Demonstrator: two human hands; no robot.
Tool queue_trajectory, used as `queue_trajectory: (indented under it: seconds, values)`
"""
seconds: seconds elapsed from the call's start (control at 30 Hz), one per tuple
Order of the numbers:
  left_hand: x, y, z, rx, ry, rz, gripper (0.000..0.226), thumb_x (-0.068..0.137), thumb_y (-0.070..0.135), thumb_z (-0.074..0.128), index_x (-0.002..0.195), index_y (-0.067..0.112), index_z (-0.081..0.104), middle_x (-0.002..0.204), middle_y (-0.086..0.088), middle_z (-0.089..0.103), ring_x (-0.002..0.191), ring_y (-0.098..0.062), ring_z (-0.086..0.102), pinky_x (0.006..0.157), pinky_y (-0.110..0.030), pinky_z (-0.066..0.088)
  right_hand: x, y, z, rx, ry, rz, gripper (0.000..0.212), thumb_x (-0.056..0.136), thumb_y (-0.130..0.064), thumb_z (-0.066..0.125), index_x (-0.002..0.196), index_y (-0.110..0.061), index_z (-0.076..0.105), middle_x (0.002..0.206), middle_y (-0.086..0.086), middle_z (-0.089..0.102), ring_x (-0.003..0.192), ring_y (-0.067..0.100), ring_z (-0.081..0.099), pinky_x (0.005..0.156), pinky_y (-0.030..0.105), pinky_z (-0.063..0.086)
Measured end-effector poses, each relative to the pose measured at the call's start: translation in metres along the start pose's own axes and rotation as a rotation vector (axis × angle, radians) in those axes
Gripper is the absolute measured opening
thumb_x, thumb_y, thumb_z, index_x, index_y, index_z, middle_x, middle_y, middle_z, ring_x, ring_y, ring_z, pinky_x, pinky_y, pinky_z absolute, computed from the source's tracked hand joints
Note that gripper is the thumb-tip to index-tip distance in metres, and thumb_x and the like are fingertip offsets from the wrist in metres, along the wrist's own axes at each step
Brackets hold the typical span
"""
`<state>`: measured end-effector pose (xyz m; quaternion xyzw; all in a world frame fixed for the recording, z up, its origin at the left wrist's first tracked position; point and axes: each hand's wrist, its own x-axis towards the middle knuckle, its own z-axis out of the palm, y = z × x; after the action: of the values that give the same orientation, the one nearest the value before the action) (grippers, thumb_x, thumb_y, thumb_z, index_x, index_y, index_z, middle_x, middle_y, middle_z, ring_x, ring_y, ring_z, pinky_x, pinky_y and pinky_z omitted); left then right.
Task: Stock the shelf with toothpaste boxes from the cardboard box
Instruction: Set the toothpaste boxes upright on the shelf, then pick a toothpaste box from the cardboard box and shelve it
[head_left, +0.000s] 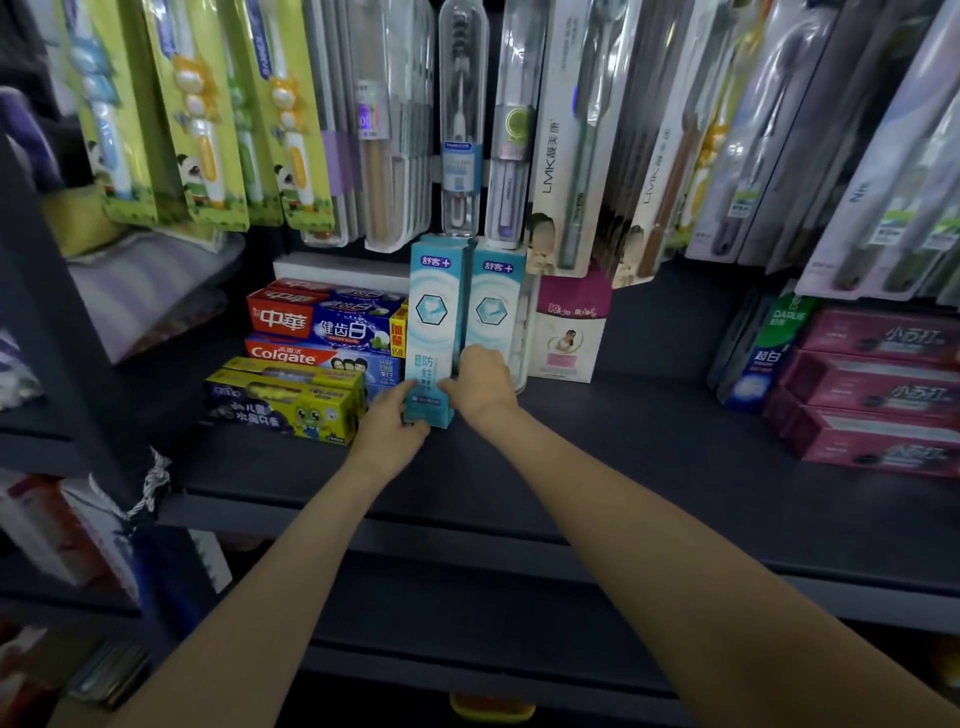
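Toothpaste box upright on dark shelf, left hand and right hand fingers gripping its base

Packaged toothbrushes hang in rows above, with green children's toothbrush cards at the left. A pink and white Kids carton stands upright toward the back. Folded purple cloth lies at the far left.

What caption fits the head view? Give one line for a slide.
Both hands, left hand and right hand, stand a light blue toothpaste box upright on the dark shelf.
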<state>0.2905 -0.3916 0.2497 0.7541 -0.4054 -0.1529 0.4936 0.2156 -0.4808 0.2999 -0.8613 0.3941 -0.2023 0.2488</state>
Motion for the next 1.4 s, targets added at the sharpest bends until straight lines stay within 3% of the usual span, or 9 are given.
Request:
queue_trajectory:
  seconds: [0.17, 0.47, 0.63, 0.87, 0.97, 1.03, 1.13, 1.27, 1.4]
  values:
    - [-0.012, -0.002, 0.006, 0.01, 0.104, -0.004, 0.05, 0.089, -0.002, 0.05, 0.137, 0.007, 0.04, 0.137, -0.013, 0.042, 0.121, -0.024, 0.049, 0.097, -0.034, 0.044, -0.004, 0.009, 0.003, 0.07, -0.015, -0.013, 0.013, 0.086, -0.009, 0.064, 0.083, -0.007, 0.051, 0.111, 0.022, 0.06, 0.1, 0.034, 0.062, 0.084, 0.042, 0.054]
    - [-0.092, 0.003, 0.024, -0.027, 0.318, 0.325, 0.033, 0.082, -0.007, 0.046, 0.112, 0.003, 0.056, 0.111, -0.009, 0.052, 0.094, -0.014, 0.057, 0.082, -0.028, 0.048, -0.081, 0.026, -0.014, 0.29, -0.1, -0.229, 0.01, 0.093, -0.007, 0.053, 0.095, 0.0, 0.06, 0.076, 0.01, 0.069, 0.051, 0.011, 0.062, 0.061, 0.033, 0.059]
    - [-0.2, -0.046, 0.066, -0.049, 0.088, 0.443, 0.022, 0.083, 0.004, 0.038, 0.091, 0.004, 0.058, 0.093, -0.003, 0.052, 0.081, -0.006, 0.052, 0.075, -0.012, 0.042, -0.197, 0.101, 0.008, 0.221, -0.181, -0.445, 0.01, 0.09, -0.009, 0.054, 0.087, -0.004, 0.062, 0.064, -0.005, 0.061, 0.055, 0.007, 0.061, 0.054, 0.018, 0.05]
    - [-0.288, -0.179, 0.122, 0.337, -0.638, -0.253, 0.034, 0.091, 0.012, 0.046, 0.124, 0.015, 0.049, 0.119, -0.01, 0.054, 0.094, -0.027, 0.06, 0.08, -0.036, 0.046, -0.285, 0.264, 0.143, -0.077, -0.814, 0.118, 0.025, 0.092, -0.005, 0.044, 0.069, 0.001, 0.048, 0.074, 0.028, 0.052, 0.068, 0.037, 0.05, 0.063, 0.04, 0.036]
    - [-0.31, -0.206, 0.133, 0.417, -0.785, -0.429, 0.038, 0.093, 0.009, 0.046, 0.131, 0.011, 0.045, 0.131, -0.01, 0.046, 0.106, -0.025, 0.055, 0.084, -0.027, 0.042, -0.313, 0.312, 0.194, -0.074, -0.94, 0.321, 0.041, 0.091, 0.001, 0.044, 0.055, -0.014, 0.028, 0.057, 0.009, 0.024, 0.051, 0.019, 0.026, 0.058, 0.029, 0.023]
    - [-0.315, -0.216, 0.14, 0.452, -0.808, -0.489, 0.038, 0.093, 0.007, 0.045, 0.131, 0.009, 0.044, 0.133, -0.011, 0.046, 0.115, -0.023, 0.051, 0.088, -0.025, 0.039, -0.327, 0.326, 0.214, -0.168, -1.068, 0.465, 0.022, 0.096, -0.011, 0.047, 0.075, -0.005, 0.047, 0.062, 0.005, 0.029, 0.052, 0.014, 0.029, 0.051, 0.027, 0.025]
    - [-0.32, -0.233, 0.152, 0.464, -0.83, -0.531, 0.038, 0.092, 0.007, 0.047, 0.131, 0.006, 0.044, 0.134, -0.013, 0.046, 0.119, -0.025, 0.05, 0.093, -0.028, 0.04, -0.344, 0.346, 0.242, -0.143, -1.095, 0.627, 0.063, 0.095, -0.023, 0.054, 0.144, -0.001, 0.02, 0.087, 0.011, 0.049, 0.068, 0.02, 0.043, 0.058, 0.028, 0.037]
    - [-0.33, -0.247, 0.169, 0.458, -0.867, -0.554, 0.037, 0.093, 0.011, 0.048, 0.129, 0.008, 0.044, 0.133, -0.012, 0.046, 0.117, -0.024, 0.05, 0.093, -0.031, 0.042, -0.356, 0.369, 0.272, -0.092, -1.016, 0.703, 0.085, 0.087, -0.024, 0.065, 0.148, -0.007, 0.009, 0.135, 0.021, 0.044, 0.122, 0.04, 0.044, 0.102, 0.05, 0.038]
    - [-0.337, -0.248, 0.183, 0.485, -0.893, -0.541, 0.036, 0.093, 0.011, 0.047, 0.129, 0.01, 0.044, 0.131, -0.011, 0.048, 0.112, -0.023, 0.053, 0.089, -0.03, 0.043, -0.355, 0.367, 0.28, -0.061, -0.927, 0.822, 0.099, 0.083, -0.022, 0.07, 0.148, -0.01, -0.003, 0.142, 0.025, 0.033, 0.127, 0.042, 0.038, 0.102, 0.047, 0.039]
